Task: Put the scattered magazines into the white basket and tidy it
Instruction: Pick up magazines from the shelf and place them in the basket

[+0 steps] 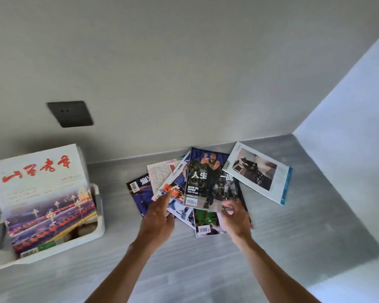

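Observation:
Several magazines lie fanned out on the grey table (206, 270) near the back wall. On top is a dark basketball magazine (208, 182); a white one with a dark photo (258, 171) lies apart to the right. My left hand (160, 217) rests on the left part of the pile, index finger stretched onto an orange-lettered cover (173, 193). My right hand (235, 217) pinches the basketball magazine's lower right corner. At the left stands the white basket (97, 226) with upright magazines, the front one white with red characters (42, 193).
A dark wall socket (70, 113) sits above the basket. The table ends against walls behind and on the right (348, 149). A green-covered magazine (206, 221) pokes out from under the pile between my hands.

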Available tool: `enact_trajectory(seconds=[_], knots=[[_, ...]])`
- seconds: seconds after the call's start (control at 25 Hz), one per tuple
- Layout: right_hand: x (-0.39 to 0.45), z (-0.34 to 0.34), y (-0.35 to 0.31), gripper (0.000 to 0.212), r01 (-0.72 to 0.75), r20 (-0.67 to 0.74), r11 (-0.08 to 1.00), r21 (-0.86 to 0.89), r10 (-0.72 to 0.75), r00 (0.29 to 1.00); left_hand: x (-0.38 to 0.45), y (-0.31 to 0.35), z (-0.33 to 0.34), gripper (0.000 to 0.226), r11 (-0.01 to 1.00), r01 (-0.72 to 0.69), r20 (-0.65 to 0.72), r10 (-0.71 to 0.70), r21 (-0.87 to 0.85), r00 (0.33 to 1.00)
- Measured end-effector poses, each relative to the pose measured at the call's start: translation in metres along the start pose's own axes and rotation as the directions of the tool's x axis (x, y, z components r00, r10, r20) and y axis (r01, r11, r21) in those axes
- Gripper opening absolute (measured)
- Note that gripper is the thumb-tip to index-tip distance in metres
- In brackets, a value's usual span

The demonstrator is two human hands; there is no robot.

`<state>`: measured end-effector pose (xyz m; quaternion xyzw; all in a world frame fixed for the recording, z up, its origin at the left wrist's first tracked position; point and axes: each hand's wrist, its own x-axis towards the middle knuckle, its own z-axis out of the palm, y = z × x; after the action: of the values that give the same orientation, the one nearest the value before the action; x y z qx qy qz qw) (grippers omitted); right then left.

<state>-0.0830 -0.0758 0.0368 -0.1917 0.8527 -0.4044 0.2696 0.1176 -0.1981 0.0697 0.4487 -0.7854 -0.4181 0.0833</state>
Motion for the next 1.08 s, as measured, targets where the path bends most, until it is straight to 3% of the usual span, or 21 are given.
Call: enact_trajectory(seconds=[0.08, 0.16, 0.28, 0.36, 0.48, 0.6, 0.76, 0.88, 0.96, 1.08], knots=[[0.026, -0.037, 0.022, 0.015, 0.022, -0.075, 0.999, -0.030, -0.025, 0.997, 0.011, 0.016, 0.052, 0.070, 0.997, 0.023, 0.107, -0.031, 0.077, 0.994], [0.053, -0.064, 0.039, 0.015, 0.010, -0.058, 0.990, -0.138, -0.018, 0.998, 0.022, 0.028, 0.099, 0.075, 0.971, 0.030, 0.201, -0.080, 0.238, 0.976], [0.089, -0.085, 0.054, 0.032, 0.081, 0.010, 0.929, -0.361, -0.083, 0.997, 0.038, 0.034, 0.138, 0.093, 0.863, 0.025, 0.218, -0.155, 0.505, 0.964], [0.117, -0.092, 0.058, 0.043, 0.185, 0.069, 0.858, -0.479, -0.174, 0.982, 0.048, 0.032, 0.152, 0.098, 0.814, 0.036, 0.242, -0.213, 0.579, 0.947], [0.158, -0.087, 0.055, 0.059, 0.218, 0.154, 0.729, -0.649, -0.155, 0.976, 0.052, 0.027, 0.162, 0.103, 0.784, 0.046, 0.261, -0.260, 0.620, 0.930], [0.182, -0.068, 0.055, 0.065, 0.330, 0.240, 0.487, -0.809, -0.239, 0.941, 0.051, 0.028, 0.163, 0.102, 0.806, 0.069, 0.243, -0.258, 0.588, 0.935], [0.200, -0.054, 0.065, 0.042, 0.348, 0.183, 0.420, -0.838, -0.384, 0.905, 0.051, 0.037, 0.161, 0.100, 0.799, 0.075, 0.270, -0.288, 0.597, 0.919], [0.198, -0.056, 0.065, 0.032, 0.394, 0.274, 0.225, -0.891, -0.425, 0.863, 0.051, 0.039, 0.157, 0.102, 0.819, 0.115, 0.285, -0.322, 0.562, 0.903], [0.197, -0.068, 0.056, 0.024, 0.375, 0.247, 0.272, -0.886, -0.406, 0.880, 0.051, 0.035, 0.158, 0.102, 0.825, 0.110, 0.288, -0.315, 0.554, 0.904], [0.184, -0.084, 0.035, 0.015, 0.428, 0.156, 0.545, -0.721, -0.474, 0.866, 0.052, 0.030, 0.155, 0.102, 0.856, 0.108, 0.313, -0.299, 0.506, 0.902]])
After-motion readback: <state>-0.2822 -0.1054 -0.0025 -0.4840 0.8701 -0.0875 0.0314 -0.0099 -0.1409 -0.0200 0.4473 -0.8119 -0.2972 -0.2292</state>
